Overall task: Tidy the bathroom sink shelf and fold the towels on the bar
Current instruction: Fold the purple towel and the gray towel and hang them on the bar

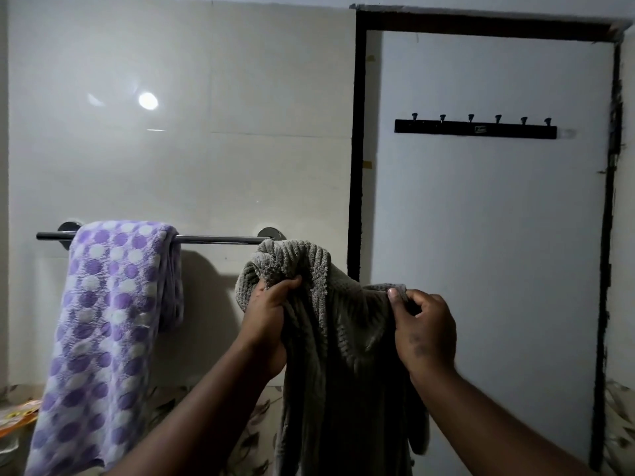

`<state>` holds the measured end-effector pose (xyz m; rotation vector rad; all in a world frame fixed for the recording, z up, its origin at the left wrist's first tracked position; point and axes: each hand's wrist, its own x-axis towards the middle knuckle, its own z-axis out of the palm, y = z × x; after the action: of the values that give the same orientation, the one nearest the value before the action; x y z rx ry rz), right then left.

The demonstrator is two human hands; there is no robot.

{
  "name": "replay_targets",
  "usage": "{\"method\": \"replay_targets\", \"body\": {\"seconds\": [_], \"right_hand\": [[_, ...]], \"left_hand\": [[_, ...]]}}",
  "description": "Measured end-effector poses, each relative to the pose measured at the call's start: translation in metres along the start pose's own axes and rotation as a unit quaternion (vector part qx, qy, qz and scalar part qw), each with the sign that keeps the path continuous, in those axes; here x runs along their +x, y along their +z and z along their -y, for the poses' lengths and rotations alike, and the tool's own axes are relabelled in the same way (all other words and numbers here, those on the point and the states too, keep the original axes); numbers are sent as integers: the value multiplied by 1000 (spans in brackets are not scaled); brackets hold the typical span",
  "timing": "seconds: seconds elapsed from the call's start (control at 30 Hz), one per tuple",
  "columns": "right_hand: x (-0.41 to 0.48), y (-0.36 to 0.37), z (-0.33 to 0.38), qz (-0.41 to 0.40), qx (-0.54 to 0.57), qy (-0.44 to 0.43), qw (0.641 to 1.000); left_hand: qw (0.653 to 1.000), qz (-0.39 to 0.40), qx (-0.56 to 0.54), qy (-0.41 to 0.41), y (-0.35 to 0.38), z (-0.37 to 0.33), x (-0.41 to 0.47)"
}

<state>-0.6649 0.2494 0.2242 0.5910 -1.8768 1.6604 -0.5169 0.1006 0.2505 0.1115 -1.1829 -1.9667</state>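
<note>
Wall, 1 bar; 2 towels: purple, grey in hands.

Dim, cool-toned view. Round glare spot is reflected on glossy wall tiles at 10 o'clock. Soft shadow is cast beneath towel bar. Door frame is bowed by wide-angle distortion. Lower corners are darkened.

The grey towel is thick ribbed cloth, matt, with a fuzzy pile at its bunched top edge; the purple dotted towel is a flatter woven cloth, matt, its weave showing as fine cross-lines; the towel bar is polished metal, shiny, with mirror-bright round mounts; the wall tiles are smooth and glossy, reflecting a lamp; the door looks smooth and matt; its frame is dark and rough-edged.
</note>
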Motion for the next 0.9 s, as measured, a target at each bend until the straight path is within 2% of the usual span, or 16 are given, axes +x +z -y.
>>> {"method": "replay_targets", "body": {"seconds": [0.1,0.2,0.27,0.33,0.4,0.5,0.57,0.67,0.73,0.8,0.87,0.9], "right_hand": [[4,-5,6,-26,5,-6,1000],[2,-8,12,-4,-14,-12,1000],[-4,-7,16,-7,-38,-71,997],[-10,-2,27,21,20,-114,993],[-19,4,45,123,135,-80,980],[-28,13,58,256,220,25,941],[-30,17,60,291,311,122,897],[-25,13,61,260,417,187,851],[-16,7,61,228,435,183,852],[-4,2,62,222,392,130,883],[7,-5,65,268,317,60,908],[11,-9,68,309,275,27,910]], "left_hand": [[1000,-13,-8,1,-5,-4,0],[999,-8,-14,-29,-6,-7,-5],[998,15,-13,-51,-4,-6,-7],[998,25,-4,-57,2,-3,-10],[998,38,9,-53,11,2,-14],[998,56,24,-31,20,13,-19],[998,50,25,-29,24,18,-21],[998,57,14,-15,25,23,-21],[999,34,26,17,24,19,-20],[991,-52,109,59,20,17,-12],[950,-153,199,185,17,10,-6],[915,-161,256,268,17,4,-4]]}}
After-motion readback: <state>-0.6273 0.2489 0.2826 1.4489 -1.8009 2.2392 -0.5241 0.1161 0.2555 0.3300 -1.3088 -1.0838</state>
